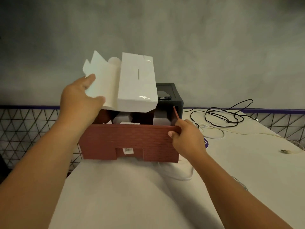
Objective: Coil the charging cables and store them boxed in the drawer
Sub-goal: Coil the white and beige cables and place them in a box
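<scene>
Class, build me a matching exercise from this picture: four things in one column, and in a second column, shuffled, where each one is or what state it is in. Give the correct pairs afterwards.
Things
1. white box
2. red-brown drawer
3. black cable
4. phone

Places or states
A. lying loose and uncoiled on the table
B. on top of the black cabinet
C. pulled out, its front edge pinched by the right hand
D. held above the drawer by the left hand, flaps open

Pairs: 1-D, 2-C, 3-A, 4-B
</scene>
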Tool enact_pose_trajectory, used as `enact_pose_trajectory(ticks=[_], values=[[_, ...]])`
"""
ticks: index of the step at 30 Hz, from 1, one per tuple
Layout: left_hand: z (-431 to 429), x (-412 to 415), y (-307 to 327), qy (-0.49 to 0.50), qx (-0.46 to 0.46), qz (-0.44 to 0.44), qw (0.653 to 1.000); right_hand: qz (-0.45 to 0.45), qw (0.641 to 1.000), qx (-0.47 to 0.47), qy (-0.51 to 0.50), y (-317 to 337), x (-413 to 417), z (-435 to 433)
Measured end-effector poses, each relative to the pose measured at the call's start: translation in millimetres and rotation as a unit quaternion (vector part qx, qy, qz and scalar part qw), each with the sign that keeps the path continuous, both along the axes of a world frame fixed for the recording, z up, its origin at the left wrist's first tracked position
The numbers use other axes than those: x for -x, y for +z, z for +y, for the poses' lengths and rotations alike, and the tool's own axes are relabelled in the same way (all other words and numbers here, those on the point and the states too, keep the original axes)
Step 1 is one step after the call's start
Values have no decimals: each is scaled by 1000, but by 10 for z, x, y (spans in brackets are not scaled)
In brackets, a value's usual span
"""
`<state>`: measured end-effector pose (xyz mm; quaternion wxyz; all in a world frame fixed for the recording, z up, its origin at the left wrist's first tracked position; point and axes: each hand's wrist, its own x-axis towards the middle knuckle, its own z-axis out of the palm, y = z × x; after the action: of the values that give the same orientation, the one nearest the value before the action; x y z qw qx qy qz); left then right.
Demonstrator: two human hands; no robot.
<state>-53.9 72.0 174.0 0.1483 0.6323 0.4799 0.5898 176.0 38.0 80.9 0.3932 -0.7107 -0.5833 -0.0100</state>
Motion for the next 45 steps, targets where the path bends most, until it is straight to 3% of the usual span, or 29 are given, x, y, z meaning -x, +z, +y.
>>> enact_pose_trajectory(ticks=[6,19,24,27,30,33,36,40,42,45], values=[[-65,230,-479,-55,64,-149,985,-16,999,18,-36,22,-182,362],[-66,11,-1124,-119,157,-123,973,-18,993,84,-78,75,-378,1102],[-62,-37,-1179,-161,162,-112,967,118,992,39,-20,89,-291,908],[-87,-119,-1162,-193,152,-93,965,193,977,48,79,114,-241,499],[-130,-242,-1160,-225,137,-92,960,301,903,191,238,48,-351,0],[-202,-380,-1162,-240,143,-104,954,403,825,207,338,-100,-504,-386],[-255,-508,-1228,-231,170,-164,944,450,817,141,332,-290,-508,-608],[-379,-666,-1446,-209,209,-189,936,511,826,30,235,-485,-464,-724],[-483,-756,-1499,-210,201,-193,937,527,830,4,182,-543,-466,-744],[-564,-864,-1537,-211,162,-176,948,561,806,-28,186,-563,-468,-795]])
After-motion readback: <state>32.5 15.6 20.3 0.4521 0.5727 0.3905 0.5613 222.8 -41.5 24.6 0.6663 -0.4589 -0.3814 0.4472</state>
